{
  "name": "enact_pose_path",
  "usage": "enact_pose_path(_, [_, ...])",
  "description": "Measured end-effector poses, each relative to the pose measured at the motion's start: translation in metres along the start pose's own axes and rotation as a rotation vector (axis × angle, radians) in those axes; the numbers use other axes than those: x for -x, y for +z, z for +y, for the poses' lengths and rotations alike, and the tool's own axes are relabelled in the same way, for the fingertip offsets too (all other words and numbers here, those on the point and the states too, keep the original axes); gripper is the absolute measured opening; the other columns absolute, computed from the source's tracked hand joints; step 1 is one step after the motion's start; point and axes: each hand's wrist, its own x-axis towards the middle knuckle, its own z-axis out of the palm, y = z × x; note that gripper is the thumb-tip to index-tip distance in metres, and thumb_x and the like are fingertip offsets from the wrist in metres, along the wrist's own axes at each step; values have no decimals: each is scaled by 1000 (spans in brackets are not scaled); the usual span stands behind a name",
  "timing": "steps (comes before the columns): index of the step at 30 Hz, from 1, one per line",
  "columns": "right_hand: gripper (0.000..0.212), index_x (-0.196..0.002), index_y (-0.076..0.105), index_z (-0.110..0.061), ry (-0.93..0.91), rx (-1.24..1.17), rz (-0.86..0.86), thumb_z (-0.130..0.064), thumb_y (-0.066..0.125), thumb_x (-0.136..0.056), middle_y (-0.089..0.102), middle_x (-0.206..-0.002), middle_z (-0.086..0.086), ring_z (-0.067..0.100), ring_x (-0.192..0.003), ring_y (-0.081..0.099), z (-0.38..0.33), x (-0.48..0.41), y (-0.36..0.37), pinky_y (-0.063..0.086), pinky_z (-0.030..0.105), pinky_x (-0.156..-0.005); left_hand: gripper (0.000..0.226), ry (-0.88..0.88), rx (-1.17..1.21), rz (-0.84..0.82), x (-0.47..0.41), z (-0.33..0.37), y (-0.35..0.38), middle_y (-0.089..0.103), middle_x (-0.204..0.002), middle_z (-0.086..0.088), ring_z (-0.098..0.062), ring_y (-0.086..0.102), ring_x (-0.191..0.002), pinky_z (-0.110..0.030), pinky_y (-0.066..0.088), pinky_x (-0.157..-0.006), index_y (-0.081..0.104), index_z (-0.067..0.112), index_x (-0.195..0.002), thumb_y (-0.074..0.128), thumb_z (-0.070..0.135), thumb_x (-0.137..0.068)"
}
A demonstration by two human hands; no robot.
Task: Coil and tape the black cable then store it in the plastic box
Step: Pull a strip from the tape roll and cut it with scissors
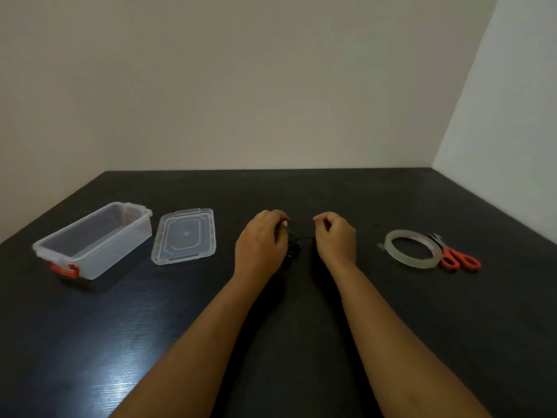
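Note:
A thin black cable (297, 242) lies bunched on the dark table between my hands and is hard to make out against it. My left hand (262, 239) is closed over the cable's left part, fingertips pinched. My right hand (336, 235) pinches the strand on the right side. The clear plastic box (93, 236) with red latches stands open and empty at the left. A roll of clear tape (411, 249) lies flat at the right.
The box's clear lid (184, 235) lies flat just right of the box. Orange-handled scissors (455, 254) rest against the tape roll's right side. The dark table (90, 342) meets walls at the back and right.

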Motion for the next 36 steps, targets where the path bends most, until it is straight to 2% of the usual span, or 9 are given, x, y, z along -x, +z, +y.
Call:
enact_pose_path(6, [24, -109, 64, -17, -290, 439, 188, -15, 51, -90, 66, -110, 1, 20, -107, 56, 18, 19, -36, 40, 35, -94, 16, 281, -14, -56, 17, 27, 4, 61, -89, 5, -7, 54, -72, -23, 48, -61, 63, 19, -102, 51, 18, -92])
enact_pose_path(10, [35, -122, 57, -13, -171, 721, 198, -16, 51, -88, 59, -125, 6, 27, -118, 50, 48, 28, -76, 31, 44, -104, 21, 436, -65, -181, 29, 39, 9, 63, -96, 4, -10, 60, -82, -23, 49, -63, 62, 19, -109, 49, 21, -93])
enact_pose_path(15, [22, -101, 66, -18, 28, 817, 77, -18, 46, -91, 66, -108, 3, 23, -110, 55, 66, 41, -122, 27, 49, -110, 32, 534, -100, -373, 47, 57, 10, 59, -112, 6, -9, 57, -98, -24, 50, -76, 52, 23, -125, 37, 29, -98])
enact_pose_path(18, [23, -105, 66, -21, -34, 755, 51, -17, 48, -91, 64, -112, 1, 22, -111, 55, 67, 49, -127, 30, 49, -109, 32, 514, -95, -376, 57, 58, 4, 59, -112, 6, -8, 56, -96, -24, 50, -75, 51, 24, -125, 36, 30, -98])
enact_pose_path(25, [23, -115, 62, -21, -200, 453, 125, -24, 49, -96, 60, -121, 0, 22, -116, 50, 51, 79, -117, 35, 40, -95, 31, 261, -32, -276, 71, 54, -8, 54, -117, 9, -4, 52, -96, -21, 45, -77, 48, 28, -127, 41, 32, -97])
enact_pose_path(28, [18, -110, 63, -20, -250, 146, 64, -21, 53, -95, 61, -113, 0, 18, -109, 54, 45, 89, -109, 41, 27, -86, 48, 161, 82, -235, 71, 53, -9, 36, -138, 8, -5, 43, -119, -21, 40, -88, 33, 33, -138, 46, 43, -93])
enact_pose_path(31, [19, -110, 63, -20, -263, -145, -56, -24, 52, -96, 61, -109, -2, 8, -102, 59, 34, 99, -102, 48, 16, -82, 71, 22, 329, -269, 70, 49, -7, 11, -153, 11, -11, 26, -136, -33, 34, -104, 16, 41, -144, 48, 61, -85])
enact_pose_path(34, [21, -109, 64, -19, -279, -304, -157, -27, 50, -95, 64, -106, -4, 5, -96, 62, 24, 109, -99, 50, 16, -79, 80, -25, 449, -331, 68, 46, -4, 26, -151, 2, -17, 36, -134, -41, 37, -107, 18, 44, -141, 51, 73, -74])
enact_pose_path(36, [22, -107, 66, -20, -245, -416, -243, -28, 50, -95, 66, -99, -6, 5, -88, 64, 19, 112, -98, 52, 19, -75, 63, -55, 485, -361, 67, 47, -6, 46, -134, 1, -14, 50, -118, -40, 46, -99, 33, 41, -132, 57, 63, -78])
